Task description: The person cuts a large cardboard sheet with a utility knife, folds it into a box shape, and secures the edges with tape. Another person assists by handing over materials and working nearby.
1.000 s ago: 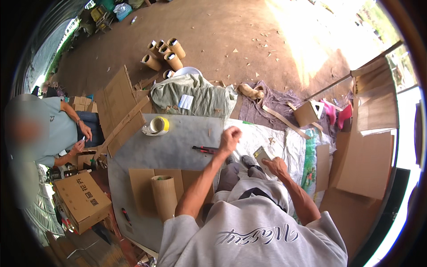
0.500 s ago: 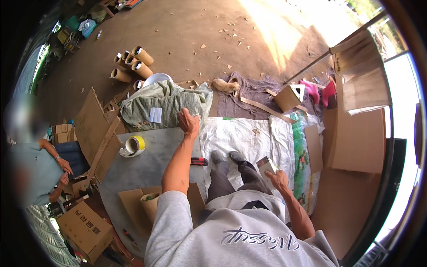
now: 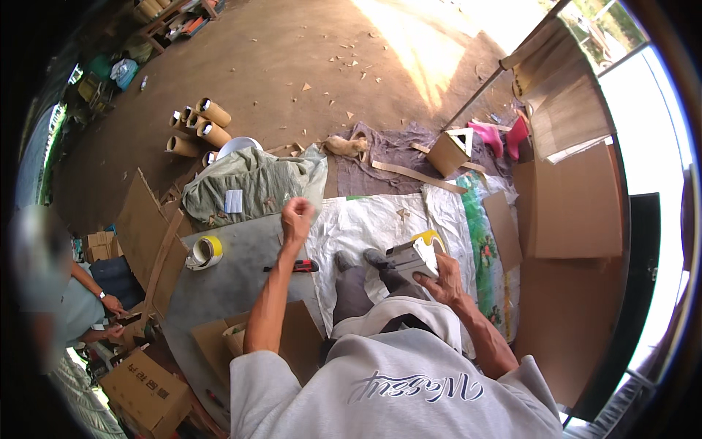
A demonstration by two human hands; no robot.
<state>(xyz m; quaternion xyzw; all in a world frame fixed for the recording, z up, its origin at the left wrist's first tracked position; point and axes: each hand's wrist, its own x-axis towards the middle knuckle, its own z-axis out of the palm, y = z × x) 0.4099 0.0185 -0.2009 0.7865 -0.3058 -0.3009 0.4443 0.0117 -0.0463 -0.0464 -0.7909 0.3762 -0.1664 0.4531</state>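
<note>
My right hand (image 3: 442,282) grips a pale, box-shaped piece (image 3: 412,257) over my legs. A yellow curved edge (image 3: 430,238) shows just behind this piece; I cannot tell whether the two are joined. My left hand (image 3: 296,217) is raised by the near edge of a grey-green cloth (image 3: 252,179), with its fingers curled in. Whatever those fingers hold, if anything, is too small to make out. Below that hand, a red and black utility knife (image 3: 296,266) lies on a grey board (image 3: 234,278), partly behind my left forearm. A yellow and white tape roll (image 3: 206,251) sits farther left on the board.
Several cardboard tubes (image 3: 212,111) stand beyond the cloth, near a white basin (image 3: 240,145). A small tan animal (image 3: 346,146) lies by a purple cloth (image 3: 398,143). Cardboard sheets (image 3: 574,205) lean at the right. Another person (image 3: 77,300) works at the left beside boxes (image 3: 146,388).
My right hand has moved left and up with the pale piece, turning it so its larger side shows. My left hand has come lower against the cloth. The whole view has shifted slightly.
</note>
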